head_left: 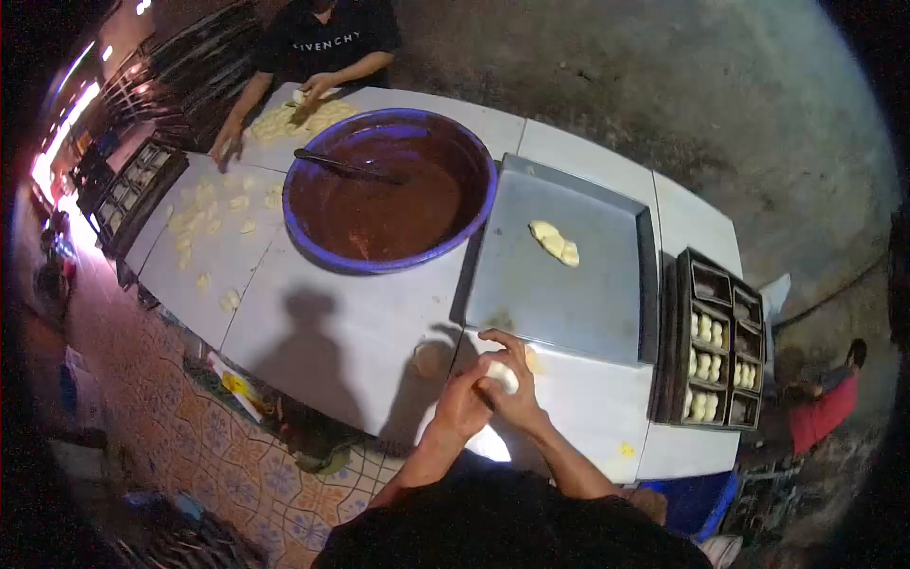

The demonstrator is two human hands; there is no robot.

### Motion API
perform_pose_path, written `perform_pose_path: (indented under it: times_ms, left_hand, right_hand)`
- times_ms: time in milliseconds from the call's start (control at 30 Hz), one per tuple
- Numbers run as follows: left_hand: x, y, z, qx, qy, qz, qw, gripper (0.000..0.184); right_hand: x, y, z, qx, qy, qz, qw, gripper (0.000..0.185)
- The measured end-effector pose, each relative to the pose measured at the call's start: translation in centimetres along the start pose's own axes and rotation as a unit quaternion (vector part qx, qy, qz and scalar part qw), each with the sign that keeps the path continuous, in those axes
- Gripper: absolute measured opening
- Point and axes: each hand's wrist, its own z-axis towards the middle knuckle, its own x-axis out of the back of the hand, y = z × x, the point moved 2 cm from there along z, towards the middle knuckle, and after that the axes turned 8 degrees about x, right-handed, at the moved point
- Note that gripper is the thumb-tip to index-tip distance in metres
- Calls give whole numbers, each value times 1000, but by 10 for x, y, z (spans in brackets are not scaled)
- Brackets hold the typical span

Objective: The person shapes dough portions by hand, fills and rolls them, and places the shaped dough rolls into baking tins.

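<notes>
Close together over the table's front edge, my left hand (462, 403) and my right hand (517, 384) are closed around a pale ball of dough (503, 377). The dough shows between the fingers, mostly on the right hand's side. Just beyond them lies a grey metal tray (569, 303) with a few joined dough pieces (554, 244) on it. To the left of the tray, a large purple-rimmed basin (379, 268) holds brown filling and a dark-handled utensil (346, 166).
Dark baking tins (675, 351), several holding dough balls, stand at the right. Flattened dough pieces (204, 213) lie on the left. Across the table (379, 322), a co-worker (327, 47) handles more dough. Another person (825, 403) is at far right. A tin rack (142, 190) stands far left.
</notes>
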Motion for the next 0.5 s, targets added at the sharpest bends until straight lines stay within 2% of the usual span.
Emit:
perform_pose_path:
  times_ms: [33, 67, 100, 133, 167, 233, 300, 333, 367, 433, 467, 500]
  left_hand:
    - [-1, 4, 3, 33, -37, -22, 999, 29]
    - [-4, 5, 6, -15, -68, -7, 998, 61]
    - [3, 16, 16, 42, -198, -74, 977, 90]
    - [-9, 33, 25, 28, -258, -34, 965, 99]
    - [-25, 54, 38, 15, -316, 5, 949, 109]
    - [-35, 110, 74, -8, -214, 178, 960, 108]
    - [-41, 168, 138, -137, 2, 312, 940, 94]
    - [-50, 200, 160, -147, 96, 515, 839, 86]
    - [-53, 227, 177, -148, 184, 687, 687, 84]
    - [-21, 245, 229, -72, 193, 807, 553, 89]
    - [-7, 235, 236, -63, 174, 819, 544, 98]
    - [-9, 228, 232, -65, 174, 821, 540, 98]
  right_hand:
    - [-2, 9, 4, 6, -10, 2, 1000, 48]
    - [-1, 17, 8, -48, -16, 130, 990, 55]
    - [-1, 18, 16, -102, -20, 255, 961, 64]
    - [-3, 81, -31, -234, -60, 368, 898, 85]
    - [-6, 70, -12, -217, -29, 341, 914, 101]
    - [-4, 62, 8, -134, -28, 363, 922, 109]
    - [2, 57, 20, -135, -30, 354, 925, 107]
    - [4, 56, 21, -154, -2, 344, 926, 105]
    - [4, 57, 19, -174, 27, 333, 926, 104]
    - [2, 61, 16, -175, 53, 336, 924, 97]
    - [3, 61, 14, -197, 66, 354, 912, 95]
    - [3, 63, 12, -217, 78, 372, 899, 93]
